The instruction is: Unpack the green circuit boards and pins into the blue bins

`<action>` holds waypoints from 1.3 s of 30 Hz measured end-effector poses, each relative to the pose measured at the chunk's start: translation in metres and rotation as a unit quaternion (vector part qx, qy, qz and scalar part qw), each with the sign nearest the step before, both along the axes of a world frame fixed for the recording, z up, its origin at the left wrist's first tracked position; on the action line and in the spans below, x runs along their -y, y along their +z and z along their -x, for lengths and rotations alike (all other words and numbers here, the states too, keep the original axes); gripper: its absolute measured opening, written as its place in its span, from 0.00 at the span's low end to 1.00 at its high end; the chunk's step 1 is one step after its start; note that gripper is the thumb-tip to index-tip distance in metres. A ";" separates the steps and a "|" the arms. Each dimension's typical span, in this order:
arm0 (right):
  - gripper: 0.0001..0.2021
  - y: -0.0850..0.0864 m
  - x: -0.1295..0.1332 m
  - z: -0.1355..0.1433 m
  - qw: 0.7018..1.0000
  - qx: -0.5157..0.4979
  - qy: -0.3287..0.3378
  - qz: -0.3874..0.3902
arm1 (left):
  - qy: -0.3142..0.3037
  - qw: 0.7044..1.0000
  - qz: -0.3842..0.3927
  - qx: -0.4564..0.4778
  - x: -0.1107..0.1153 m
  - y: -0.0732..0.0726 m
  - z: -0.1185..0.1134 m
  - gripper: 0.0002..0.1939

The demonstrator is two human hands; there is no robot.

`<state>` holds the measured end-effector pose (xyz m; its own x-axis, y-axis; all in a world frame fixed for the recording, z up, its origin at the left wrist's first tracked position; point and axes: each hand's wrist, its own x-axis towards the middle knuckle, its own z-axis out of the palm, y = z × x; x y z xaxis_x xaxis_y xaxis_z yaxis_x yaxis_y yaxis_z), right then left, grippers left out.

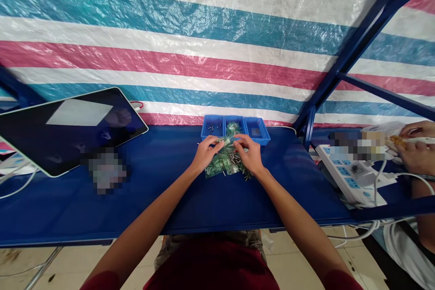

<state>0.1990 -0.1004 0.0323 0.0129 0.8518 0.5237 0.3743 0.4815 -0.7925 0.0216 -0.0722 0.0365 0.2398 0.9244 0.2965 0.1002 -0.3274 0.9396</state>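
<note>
My left hand (206,153) and my right hand (249,152) hold a small clear greenish plastic bag (228,139) between them, fingers closed on its two sides. Beneath the hands, a pile of similar bags (216,166) lies on the blue table (152,195), with small metal parts (235,158) among them. Just behind are three blue bins side by side. Dark thin pieces lie in the left bin (204,133), greenish bags are in the middle bin (234,120), and the right bin (267,137) holds something flat that I cannot make out.
A large dark-screened monitor (84,131) leans at the left, near a blurred object (107,172). White power strips (346,176) with cables lie at the right by the blue frame (356,38). Another person's hands (416,145) are at the far right.
</note>
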 end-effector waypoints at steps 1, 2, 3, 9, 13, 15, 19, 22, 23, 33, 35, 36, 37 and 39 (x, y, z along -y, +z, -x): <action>0.13 0.001 0.001 0.000 1.000 0.002 0.007 -0.002 | -0.006 1.000 0.010 0.009 0.000 0.000 0.000 0.16; 0.14 0.002 0.002 -0.001 1.000 0.009 0.011 -0.010 | -0.017 0.999 0.025 0.021 0.000 0.001 0.000 0.16; 0.15 0.003 0.003 -0.001 0.999 0.022 0.014 -0.023 | -0.029 0.998 0.041 0.034 0.001 0.002 0.000 0.16; 0.12 0.008 0.002 -0.001 0.993 0.074 0.021 -0.095 | -0.041 0.993 0.077 0.075 0.008 0.009 -0.001 0.20; 0.10 0.005 -0.001 0.001 0.996 0.063 0.000 -0.071 | -0.026 0.995 0.051 0.080 0.006 0.010 -0.001 0.21; 0.09 0.003 -0.001 0.001 0.998 0.046 -0.008 -0.049 | -0.017 0.997 0.029 0.062 0.005 0.010 -0.001 0.21; 0.11 0.003 0.000 0.000 1.000 0.007 0.000 -0.008 | -0.026 0.998 0.048 0.039 0.005 0.011 0.000 0.16; 0.13 0.005 0.001 -0.001 1.000 0.011 0.012 -0.025 | -0.027 0.995 0.075 0.065 0.006 0.011 0.001 0.18; 0.13 0.006 0.001 -0.001 0.999 0.019 0.021 -0.040 | -0.025 0.994 0.079 0.075 0.006 0.010 0.001 0.18; 0.09 0.000 -0.003 0.002 0.999 -0.009 0.025 0.023 | -0.028 0.995 0.068 0.073 0.002 0.008 0.001 0.20; 0.10 -0.001 -0.005 0.000 0.995 -0.061 0.044 0.070 | -0.038 0.997 0.053 0.040 0.003 0.010 0.002 0.17; 0.10 -0.001 -0.006 -0.001 0.990 -0.085 0.060 0.093 | -0.039 0.997 0.055 0.039 0.004 0.011 0.002 0.15; 0.11 -0.001 -0.007 -0.002 0.984 -0.110 0.077 0.114 | -0.036 0.996 0.060 0.048 0.004 0.011 0.001 0.14; 0.12 0.002 -0.011 -0.006 0.970 -0.170 0.096 0.145 | -0.014 0.994 0.068 0.082 0.004 0.011 0.001 0.14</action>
